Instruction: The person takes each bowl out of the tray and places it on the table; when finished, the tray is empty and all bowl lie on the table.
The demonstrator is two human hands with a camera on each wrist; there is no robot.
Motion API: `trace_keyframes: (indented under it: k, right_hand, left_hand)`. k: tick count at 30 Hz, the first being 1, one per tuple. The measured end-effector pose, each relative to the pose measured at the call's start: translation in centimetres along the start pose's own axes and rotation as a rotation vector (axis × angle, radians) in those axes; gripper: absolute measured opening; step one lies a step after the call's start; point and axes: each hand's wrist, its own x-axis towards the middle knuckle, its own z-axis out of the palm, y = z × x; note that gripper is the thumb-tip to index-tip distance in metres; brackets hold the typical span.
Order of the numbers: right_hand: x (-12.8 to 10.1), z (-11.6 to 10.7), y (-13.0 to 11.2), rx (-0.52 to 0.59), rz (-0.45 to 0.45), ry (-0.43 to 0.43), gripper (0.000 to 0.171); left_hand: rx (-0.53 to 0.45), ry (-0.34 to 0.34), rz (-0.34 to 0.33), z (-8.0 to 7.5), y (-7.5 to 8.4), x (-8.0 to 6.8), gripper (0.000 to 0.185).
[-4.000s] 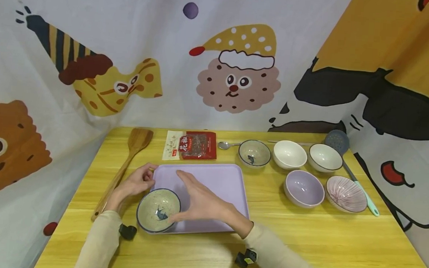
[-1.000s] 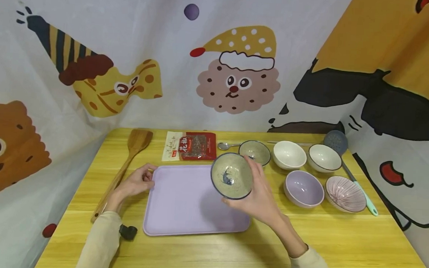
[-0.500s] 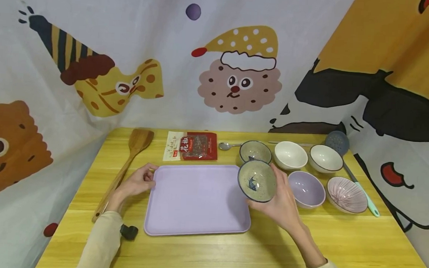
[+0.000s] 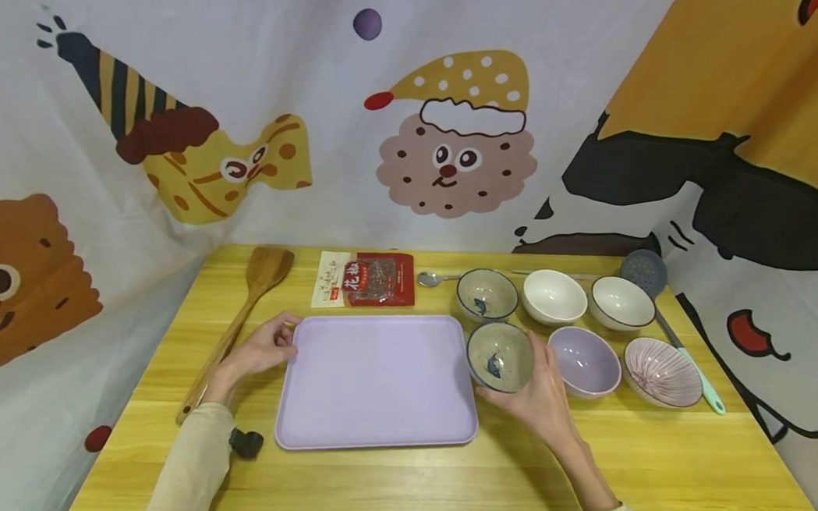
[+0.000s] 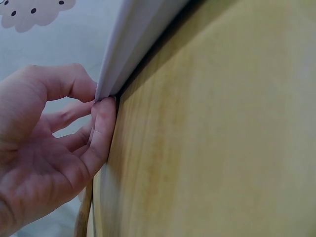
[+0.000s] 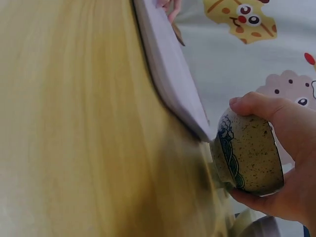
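My right hand (image 4: 536, 392) grips a speckled beige bowl (image 4: 499, 358) with a blue rim and a blue fish inside. In the right wrist view the thumb and fingers span the sides of the bowl (image 6: 252, 155). The bowl is just right of the lilac tray (image 4: 380, 387), in front of a matching bowl (image 4: 487, 293); whether its base touches the table I cannot tell. At the tray's left edge, my left hand (image 4: 263, 347) pinches the rim. The left wrist view shows this hand (image 5: 54, 133) with thumb and finger at the tray's edge (image 5: 131, 47).
A wooden spatula (image 4: 242, 319) lies left. Behind the tray are a red seasoning packet (image 4: 365, 279) and a spoon (image 4: 430, 279). Right stand two white bowls (image 4: 554, 296), a purple bowl (image 4: 584, 361) and a striped bowl (image 4: 662, 371). A skimmer (image 4: 643, 271) lies beyond them.
My right hand has taken the beige bowl off the tray's left front part, carried it right and lowered it beside the tray. My left hand stays at the tray's edge.
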Motion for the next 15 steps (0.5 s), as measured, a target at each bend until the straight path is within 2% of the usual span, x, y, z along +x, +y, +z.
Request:
trace_keyframes:
  k: [8, 15]
  right_hand:
    - [-0.2, 0.8, 1.2, -0.022, 0.026, -0.013, 0.125]
    - [-0.3, 1.0, 1.1, -0.047, 0.021, -0.001, 0.122]
  left_hand:
    - [0.019, 0.001, -0.007, 0.0, -0.3, 0.1, 0.051]
    - [0.023, 0.013, -0.005, 0.1, 0.0, 0.0, 0.051]
